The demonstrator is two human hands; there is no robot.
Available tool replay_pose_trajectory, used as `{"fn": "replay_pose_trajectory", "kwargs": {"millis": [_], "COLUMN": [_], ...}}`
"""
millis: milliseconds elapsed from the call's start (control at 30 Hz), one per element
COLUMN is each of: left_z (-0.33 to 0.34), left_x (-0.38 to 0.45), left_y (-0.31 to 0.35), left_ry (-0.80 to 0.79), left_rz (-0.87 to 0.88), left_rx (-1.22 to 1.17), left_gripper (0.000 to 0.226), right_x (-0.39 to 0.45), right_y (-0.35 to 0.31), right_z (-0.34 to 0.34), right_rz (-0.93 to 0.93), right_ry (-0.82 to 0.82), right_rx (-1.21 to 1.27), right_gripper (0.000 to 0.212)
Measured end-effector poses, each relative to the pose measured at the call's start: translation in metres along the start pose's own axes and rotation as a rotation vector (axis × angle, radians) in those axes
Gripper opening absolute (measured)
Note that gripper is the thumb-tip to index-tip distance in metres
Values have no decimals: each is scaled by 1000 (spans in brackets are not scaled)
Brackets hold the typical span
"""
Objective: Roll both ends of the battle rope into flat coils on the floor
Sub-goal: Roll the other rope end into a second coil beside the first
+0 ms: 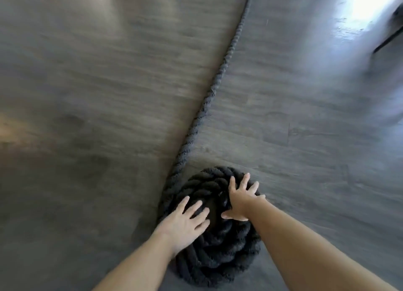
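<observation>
Both hands, left hand and right hand, press flat, fingers spread and gripping nothing, on a coil; rope trails toward 12 o'clock. Likely next: rotate the coil, winding in more rope.

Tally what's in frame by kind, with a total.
Hands: 2, left hand and right hand, both flat on the coil
Rope coils: 1
Loose rope lengths: 1
Dark object at the right edge: 1, unclear
Total: 5

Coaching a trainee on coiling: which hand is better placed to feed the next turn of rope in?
Probably the left hand: the loose rope meets the coil at its left edge. The right hand lies flat further right.
</observation>
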State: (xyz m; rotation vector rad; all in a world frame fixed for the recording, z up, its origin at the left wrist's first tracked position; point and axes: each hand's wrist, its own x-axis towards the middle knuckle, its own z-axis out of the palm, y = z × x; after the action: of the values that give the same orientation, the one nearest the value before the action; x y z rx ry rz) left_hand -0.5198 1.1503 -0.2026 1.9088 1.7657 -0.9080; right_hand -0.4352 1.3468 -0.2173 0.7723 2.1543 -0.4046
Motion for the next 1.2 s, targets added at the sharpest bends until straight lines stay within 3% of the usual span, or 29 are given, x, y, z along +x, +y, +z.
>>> {"fn": "replay_pose_trajectory", "kwargs": {"millis": [267,333,400,467,700,800,867,933,1000,1100,1200], "left_z": [-10,1,6,8,3,-2,-11,-21,-29,-26,-13], "left_x": [32,39,40,39,38,36,33,32,31,34,42], "left_y": [-36,-43,-50,-52,-51,-51,-49,-46,-44,-45,-48], "left_ry": [-56,-12,-57,-79,-98,-126,-144,-150,-138,-137,-113], "left_rz": [244,273,304,306,258,218,176,126,94,68,78], "left_rx": [166,161,153,153,104,75,44,-17,-55,-72,-40], "left_gripper": [73,96,137,156,156,154,141,110,93,101,140], "right_x": [9,11,16,20,21,15,8,1,-4,-4,7], "right_y": [2,2,1,-1,1,-3,-11,-27,-46,-62,-60], "right_z": [-4,-9,-14,-18,-7,3,8,13,16,19,16], "right_rz": [-16,-34,-50,-63,-88,83,220,289,376,512,502], "right_ry": [2,1,5,18,147,191,229,270,222,107,108], "right_rx": [-51,-68,-81,-75,90,226,351,449,584,732,688], "right_gripper": [124,123,122,122,111,109,107,102,109,127,125]}}
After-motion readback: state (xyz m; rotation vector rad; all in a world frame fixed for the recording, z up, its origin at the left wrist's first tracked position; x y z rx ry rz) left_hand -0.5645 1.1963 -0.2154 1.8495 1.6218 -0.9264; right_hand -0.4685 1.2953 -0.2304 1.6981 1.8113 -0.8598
